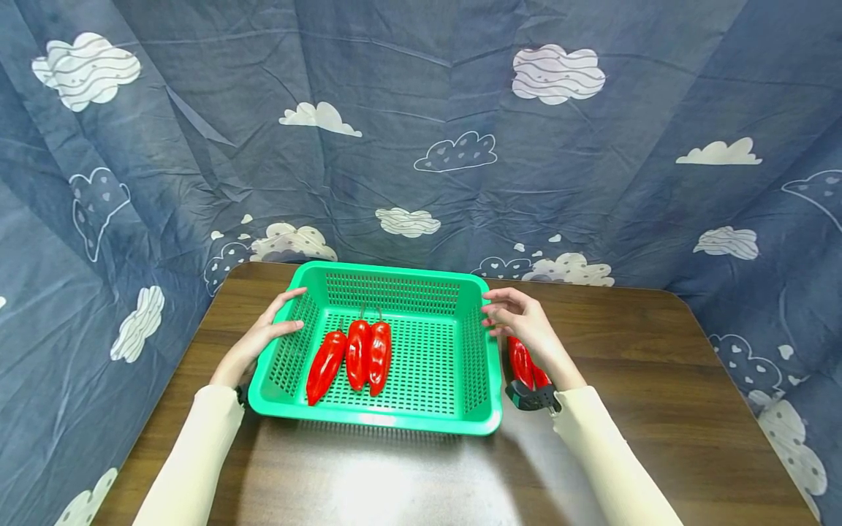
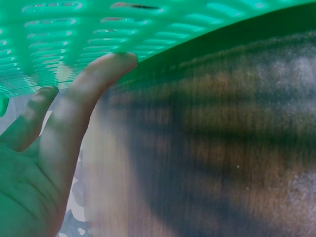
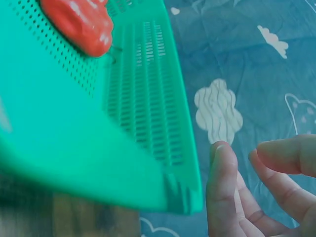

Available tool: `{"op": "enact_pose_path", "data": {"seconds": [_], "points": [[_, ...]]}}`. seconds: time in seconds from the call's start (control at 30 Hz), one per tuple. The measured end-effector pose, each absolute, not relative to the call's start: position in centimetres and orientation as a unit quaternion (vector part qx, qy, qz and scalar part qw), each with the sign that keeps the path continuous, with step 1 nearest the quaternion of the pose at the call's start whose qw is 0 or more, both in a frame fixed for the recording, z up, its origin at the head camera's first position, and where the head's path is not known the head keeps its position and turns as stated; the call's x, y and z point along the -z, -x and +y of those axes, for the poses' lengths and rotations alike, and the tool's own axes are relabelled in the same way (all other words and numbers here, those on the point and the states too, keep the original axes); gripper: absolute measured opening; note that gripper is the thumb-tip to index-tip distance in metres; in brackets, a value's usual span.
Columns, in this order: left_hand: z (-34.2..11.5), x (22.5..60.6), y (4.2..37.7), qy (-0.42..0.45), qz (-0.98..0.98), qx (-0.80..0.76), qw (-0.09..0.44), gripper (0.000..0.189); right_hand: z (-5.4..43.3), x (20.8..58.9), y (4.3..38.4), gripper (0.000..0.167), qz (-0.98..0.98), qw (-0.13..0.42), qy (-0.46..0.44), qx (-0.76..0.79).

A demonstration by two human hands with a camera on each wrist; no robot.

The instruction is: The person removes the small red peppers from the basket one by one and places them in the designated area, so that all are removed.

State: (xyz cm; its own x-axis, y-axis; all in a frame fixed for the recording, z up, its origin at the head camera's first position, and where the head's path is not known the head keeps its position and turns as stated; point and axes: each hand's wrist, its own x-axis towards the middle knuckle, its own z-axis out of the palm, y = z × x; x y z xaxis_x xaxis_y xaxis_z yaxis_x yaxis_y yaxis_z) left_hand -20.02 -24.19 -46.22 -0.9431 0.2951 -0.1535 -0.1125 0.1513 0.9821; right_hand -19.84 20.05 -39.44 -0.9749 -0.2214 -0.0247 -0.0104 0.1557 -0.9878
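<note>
A green plastic basket (image 1: 375,421) with slotted walls stands in the middle of the head view, with three glossy red peppers (image 1: 327,367) towards its left side. My left hand (image 1: 253,342) grips the basket's left side, its thumb and a finger reaching over the rim. Other fingers touch the slotted wall from outside in the left wrist view. Beside the right rim is my right hand (image 1: 522,321), fingers loosely bent and nothing between them; the right wrist view shows them apart from the basket. More red peppers (image 1: 520,363) lie under my right wrist, partly hidden.
The brown wooden table (image 1: 631,365) extends to the right of the basket. Behind it hangs a blue curtain (image 1: 395,183) with white cloud prints, close to the table's back edge.
</note>
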Motion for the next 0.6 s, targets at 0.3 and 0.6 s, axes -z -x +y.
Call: {"op": "enact_pose_path", "data": {"seconds": [0.3,0.6], "points": [[-24.3,46.3,20.0,-0.065,0.751,-0.64,0.15,0.061,17.6,38.9,20.1,0.03,0.753,0.105,0.082,0.644],[-24.3,46.6,20.3,-0.081,0.763,-0.629,0.13,0.062,15.6,39.1,20.5,0.032,0.759,0.129,0.087,0.633]]}}
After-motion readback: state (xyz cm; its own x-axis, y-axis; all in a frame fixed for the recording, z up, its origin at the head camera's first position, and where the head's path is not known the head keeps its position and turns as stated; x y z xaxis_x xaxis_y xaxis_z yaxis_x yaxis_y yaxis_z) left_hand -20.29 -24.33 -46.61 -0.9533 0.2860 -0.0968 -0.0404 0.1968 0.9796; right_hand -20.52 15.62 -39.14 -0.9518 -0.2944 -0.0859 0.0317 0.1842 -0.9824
